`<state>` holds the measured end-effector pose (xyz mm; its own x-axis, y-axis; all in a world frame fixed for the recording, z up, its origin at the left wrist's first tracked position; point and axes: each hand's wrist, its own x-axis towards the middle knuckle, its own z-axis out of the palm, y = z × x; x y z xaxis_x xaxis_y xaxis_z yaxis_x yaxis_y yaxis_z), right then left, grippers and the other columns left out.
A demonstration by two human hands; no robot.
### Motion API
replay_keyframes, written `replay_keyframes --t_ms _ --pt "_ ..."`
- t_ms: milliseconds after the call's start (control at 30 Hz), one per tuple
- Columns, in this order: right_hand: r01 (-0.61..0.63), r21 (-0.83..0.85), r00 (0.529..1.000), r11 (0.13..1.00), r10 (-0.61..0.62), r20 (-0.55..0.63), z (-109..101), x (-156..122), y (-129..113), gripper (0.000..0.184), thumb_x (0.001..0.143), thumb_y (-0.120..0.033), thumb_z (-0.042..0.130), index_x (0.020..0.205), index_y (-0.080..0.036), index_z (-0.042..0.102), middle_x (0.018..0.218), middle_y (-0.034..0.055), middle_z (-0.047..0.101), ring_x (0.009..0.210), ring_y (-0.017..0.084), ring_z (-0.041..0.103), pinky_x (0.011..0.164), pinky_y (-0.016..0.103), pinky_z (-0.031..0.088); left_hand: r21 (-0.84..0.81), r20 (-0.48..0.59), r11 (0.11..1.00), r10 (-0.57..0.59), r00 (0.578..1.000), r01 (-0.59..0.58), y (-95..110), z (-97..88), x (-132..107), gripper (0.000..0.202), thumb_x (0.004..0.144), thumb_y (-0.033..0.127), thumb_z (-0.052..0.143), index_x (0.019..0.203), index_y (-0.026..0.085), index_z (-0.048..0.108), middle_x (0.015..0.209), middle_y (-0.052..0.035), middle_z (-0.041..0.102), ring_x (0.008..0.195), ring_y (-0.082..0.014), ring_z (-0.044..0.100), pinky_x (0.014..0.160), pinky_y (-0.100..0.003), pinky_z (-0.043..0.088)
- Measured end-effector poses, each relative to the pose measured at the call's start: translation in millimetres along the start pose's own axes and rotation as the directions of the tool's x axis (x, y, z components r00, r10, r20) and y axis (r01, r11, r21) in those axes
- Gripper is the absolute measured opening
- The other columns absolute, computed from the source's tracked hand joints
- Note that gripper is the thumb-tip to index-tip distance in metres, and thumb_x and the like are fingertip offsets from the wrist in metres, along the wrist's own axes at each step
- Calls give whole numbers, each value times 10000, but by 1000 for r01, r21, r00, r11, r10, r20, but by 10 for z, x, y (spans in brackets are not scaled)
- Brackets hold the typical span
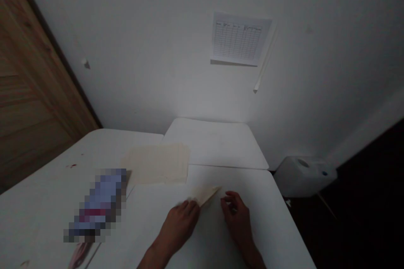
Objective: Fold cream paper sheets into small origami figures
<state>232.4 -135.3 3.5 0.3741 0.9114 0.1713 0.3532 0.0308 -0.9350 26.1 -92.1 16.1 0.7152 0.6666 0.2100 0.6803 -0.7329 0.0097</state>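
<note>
A small cream-coloured folded piece of paper (pixel 209 194), narrowing to a point on its right, lies on the white table. My left hand (pixel 184 222) has its fingers curled over the left end of this paper, pressing or gripping it; the thumb is hidden. Just right of the paper's tip is my right hand (pixel 236 214), its fingers bent with a gap between thumb and forefinger, and nothing shows in it. Beyond my left hand, a stack of flat cream sheets (pixel 154 163) rests on the table.
At the left on the white table (pixel 41 201) lies a blurred-out bluish item (pixel 102 204). A white container (pixel 303 176) stands on the dark floor to the right. On the wall hangs a printed sheet (pixel 240 40). A wooden door (pixel 34 75) borders the left side.
</note>
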Motion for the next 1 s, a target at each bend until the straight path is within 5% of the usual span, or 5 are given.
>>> replay_keyframes --t_ms 133,333,633,800,1000 --pt "-71 94 996 993 65 63 167 39 -64 475 800 -474 630 1127 -139 551 842 89 714 542 160 604 476 250 494 -7 -126 1000 10 992 -11 2 94 10 227 868 72 470 1037 173 584 1030 -97 678 850 -223 657 669 -312 559" --pt "-60 159 987 985 35 154 276 78 -208 374 815 -477 614 1002 -154 614 741 66 717 573 181 643 507 247 501 -22 -272 998 46 961 -54 12 203 21 288 886 51 397 1101 163 552 1045 -121 684 878 -241 683 641 -318 575" --pt "-7 29 997 1000 4 81 340 63 -280 283 832 -446 574 873 -177 647 597 30 689 477 179 625 443 226 460 -156 -344 988 -65 937 11 41 278 27 295 897 116 396 1132 197 555 1094 -114 687 941 -234 685 760 -338 575" --pt "98 -92 993 991 -91 80 329 31 -358 290 869 -423 542 962 -183 676 620 28 701 498 173 644 484 222 458 -501 -200 812 -446 872 300 100 6 166 383 903 305 487 1269 196 455 1103 -98 674 830 -199 700 732 -314 559" --pt "205 -195 976 959 -187 110 346 10 -409 347 913 -437 495 1064 -187 681 652 32 707 544 167 663 543 219 460 -538 -53 729 -530 847 422 98 -172 371 410 882 337 503 1252 162 505 1102 -116 671 843 -221 688 748 -332 515"
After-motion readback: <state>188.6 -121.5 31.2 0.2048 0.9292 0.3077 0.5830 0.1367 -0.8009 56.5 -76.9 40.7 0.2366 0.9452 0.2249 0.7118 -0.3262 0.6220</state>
